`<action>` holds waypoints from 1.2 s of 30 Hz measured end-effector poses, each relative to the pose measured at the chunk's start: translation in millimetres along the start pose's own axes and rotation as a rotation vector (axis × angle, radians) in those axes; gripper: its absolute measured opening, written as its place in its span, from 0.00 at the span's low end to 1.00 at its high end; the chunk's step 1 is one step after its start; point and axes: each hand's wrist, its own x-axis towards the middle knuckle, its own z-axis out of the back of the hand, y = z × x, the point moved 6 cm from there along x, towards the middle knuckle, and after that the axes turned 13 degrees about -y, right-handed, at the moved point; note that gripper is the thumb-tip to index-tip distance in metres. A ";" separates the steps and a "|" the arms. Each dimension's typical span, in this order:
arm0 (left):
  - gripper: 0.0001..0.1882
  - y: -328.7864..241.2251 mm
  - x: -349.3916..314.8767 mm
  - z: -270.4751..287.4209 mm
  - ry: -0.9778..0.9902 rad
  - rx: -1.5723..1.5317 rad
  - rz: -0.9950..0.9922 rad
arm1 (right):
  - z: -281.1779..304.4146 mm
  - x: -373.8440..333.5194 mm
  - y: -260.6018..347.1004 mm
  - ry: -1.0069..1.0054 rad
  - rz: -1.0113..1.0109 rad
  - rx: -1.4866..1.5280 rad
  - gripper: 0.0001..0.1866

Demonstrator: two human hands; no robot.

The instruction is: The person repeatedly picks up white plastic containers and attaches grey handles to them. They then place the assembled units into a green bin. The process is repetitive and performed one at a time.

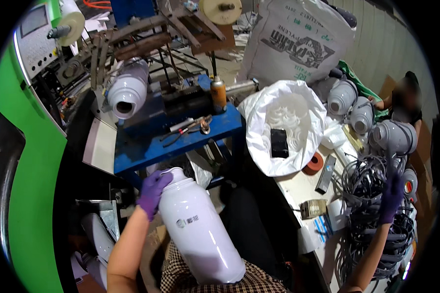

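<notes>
A large glossy grey plastic bottle shell (195, 229) leans across my lap, its neck pointing up and away. My left hand (154, 193), in a purple glove, is closed round the side of that neck. Far to the right, my right hand (391, 198), also gloved in purple, reaches over a heap of dark grey plastic rings and strips (376, 244). Its fingers look stretched out, with no object visible in them. Whether they touch the heap or the grey shells beyond cannot be made out.
A blue bench (181, 151) ahead carries pliers (178, 134) and a spray can (218, 95). Right of it, a white sack (259, 146) holds clear rings and a black phone-like object (279, 143). More grey shells (341, 97) and another person (406, 100) are beyond. A green machine (29, 195) stands left.
</notes>
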 end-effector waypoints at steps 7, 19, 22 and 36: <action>0.19 24.7 36.3 -32.6 0.423 -0.277 -0.073 | 2.6 44.8 107.2 -0.018 -0.103 1.002 0.17; 0.12 -10.9 -4.0 -56.9 0.700 -0.546 -0.033 | -154.2 -100.4 514.0 0.534 -0.299 1.577 0.17; 0.12 -16.2 -5.6 -50.6 0.717 -0.520 -0.131 | -141.5 -83.5 536.2 0.275 0.085 1.134 0.13; 0.24 14.8 -3.6 -61.6 0.703 -0.532 -0.126 | -152.0 -122.5 526.9 0.470 -0.950 1.543 0.05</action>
